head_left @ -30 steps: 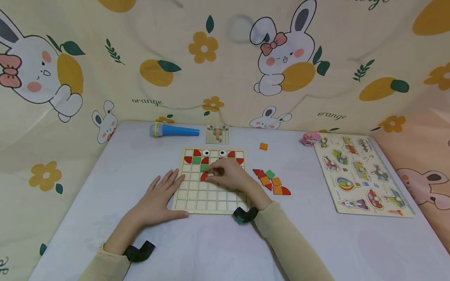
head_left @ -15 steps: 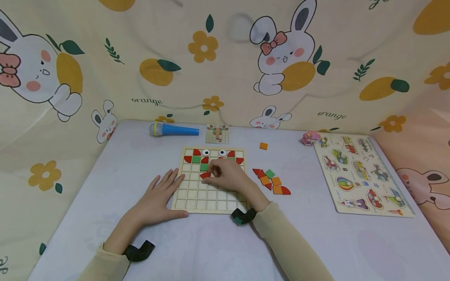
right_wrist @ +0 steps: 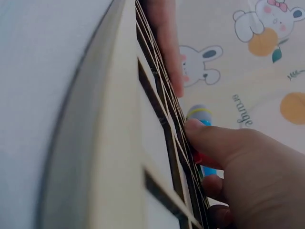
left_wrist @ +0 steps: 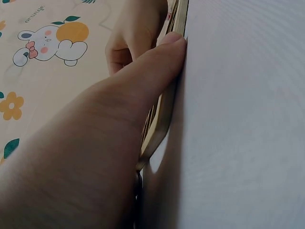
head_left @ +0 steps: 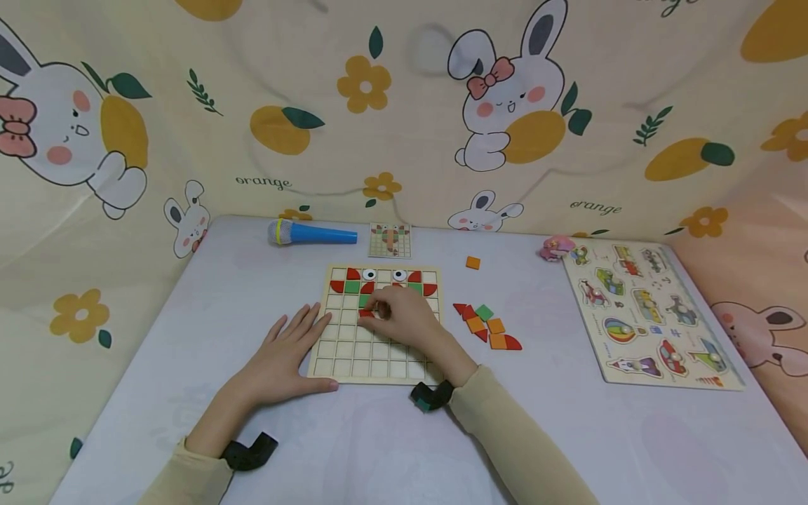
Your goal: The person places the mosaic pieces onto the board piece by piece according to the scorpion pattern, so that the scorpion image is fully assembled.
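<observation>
A wooden grid board (head_left: 344, 350) lies on the table, with red quarter-round tiles, green square tiles and two eye tiles (head_left: 400, 275) in its upper cells. My right hand (head_left: 407, 315) is over the middle of the board, thumb and fingers pinching a red tile (head_left: 365, 313) just below a green square (head_left: 363, 301). In the right wrist view that red tile (right_wrist: 204, 161) is mostly hidden by the thumb. My left hand (head_left: 284, 361) rests at the board's left side, fingers spread, its thumb along the near edge.
Loose red, orange and green tiles (head_left: 497, 341) lie right of the board, with one orange square (head_left: 473, 263) farther back. Behind it are a small pattern card (head_left: 390, 241) and a blue toy microphone (head_left: 322, 234). A picture puzzle board (head_left: 650, 315) and pink toy (head_left: 557, 248) are at right.
My right hand has shifted slightly left with the red tile, which has turned and now sits squarer under the green one. The left hand has stayed in place.
</observation>
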The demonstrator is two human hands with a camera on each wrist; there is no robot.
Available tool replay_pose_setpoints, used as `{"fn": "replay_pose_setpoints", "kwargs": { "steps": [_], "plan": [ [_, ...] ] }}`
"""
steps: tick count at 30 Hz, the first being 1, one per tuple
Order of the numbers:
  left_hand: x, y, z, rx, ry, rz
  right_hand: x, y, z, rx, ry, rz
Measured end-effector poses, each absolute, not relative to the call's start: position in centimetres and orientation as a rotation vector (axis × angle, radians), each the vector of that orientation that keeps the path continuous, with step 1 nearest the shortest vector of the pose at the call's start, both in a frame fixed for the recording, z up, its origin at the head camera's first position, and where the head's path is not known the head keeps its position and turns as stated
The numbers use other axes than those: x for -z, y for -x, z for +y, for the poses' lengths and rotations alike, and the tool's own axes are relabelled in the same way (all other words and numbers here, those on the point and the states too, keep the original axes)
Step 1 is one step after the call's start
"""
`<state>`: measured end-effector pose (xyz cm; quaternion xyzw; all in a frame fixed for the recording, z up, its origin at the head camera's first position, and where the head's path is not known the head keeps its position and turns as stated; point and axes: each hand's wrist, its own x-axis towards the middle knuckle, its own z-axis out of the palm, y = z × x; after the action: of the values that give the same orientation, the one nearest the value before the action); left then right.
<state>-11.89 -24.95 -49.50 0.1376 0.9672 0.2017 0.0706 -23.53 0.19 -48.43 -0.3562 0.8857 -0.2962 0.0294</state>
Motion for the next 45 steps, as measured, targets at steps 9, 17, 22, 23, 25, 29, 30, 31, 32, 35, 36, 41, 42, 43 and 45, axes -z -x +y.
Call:
{"fn": "replay_pose_setpoints", "kwargs": {
  "steps": [9, 17, 22, 23, 25, 29, 30, 31, 32, 35, 36, 41, 42, 43, 45],
  "plan": [
    [49.55, 11.90, -25.03, -0.608, -0.420, 2.906, 48.11, 23.45, 0.20, 0.970, 1.029, 2.695],
    [49.69, 11.98, -25.10, -0.600, -0.422, 2.903, 47.82, 23.11, -0.06, 0.997, 0.979, 2.704],
    [49.57, 11.97, -25.08, -0.608, -0.421, 2.904, 47.88, 23.16, -0.06, 1.001, 0.976, 2.710],
    [49.55, 11.96, -25.07, -0.609, -0.421, 2.904, 47.89, 23.21, -0.02, 1.002, 0.977, 2.702],
    [49.51, 11.95, -25.05, -0.607, -0.421, 2.904, 47.88, 23.34, 0.11, 1.003, 0.985, 2.681],
    [49.50, 11.93, -25.00, -0.602, -0.423, 2.907, 47.91, 23.64, 0.36, 1.007, 1.011, 2.632],
    [49.50, 11.92, -25.00, -0.603, -0.424, 2.906, 47.93, 23.70, 0.43, 1.006, 1.023, 2.625],
    [49.49, 11.94, -24.99, -0.605, -0.425, 2.906, 47.94, 23.77, 0.47, 1.003, 1.035, 2.620],
    [49.48, 11.95, -24.99, -0.606, -0.424, 2.906, 47.95, 23.83, 0.52, 1.000, 1.044, 2.617],
    [49.47, 11.98, -24.99, -0.612, -0.420, 2.902, 47.98, 23.90, 0.61, 0.992, 1.066, 2.618],
    [49.48, 11.98, -25.00, -0.610, -0.418, 2.902, 47.97, 23.88, 0.62, 0.991, 1.073, 2.619],
    [49.53, 11.97, -25.03, -0.609, -0.414, 2.898, 47.98, 23.56, 0.52, 0.998, 1.056, 2.640],
    [49.53, 11.96, -25.03, -0.609, -0.414, 2.898, 47.97, 23.49, 0.49, 1.000, 1.053, 2.645],
    [49.52, 11.95, -25.02, -0.611, -0.414, 2.898, 47.96, 23.44, 0.46, 1.002, 1.049, 2.651],
    [49.50, 11.95, -25.02, -0.613, -0.415, 2.900, 47.94, 23.36, 0.40, 1.008, 1.051, 2.658]
  ]
}}
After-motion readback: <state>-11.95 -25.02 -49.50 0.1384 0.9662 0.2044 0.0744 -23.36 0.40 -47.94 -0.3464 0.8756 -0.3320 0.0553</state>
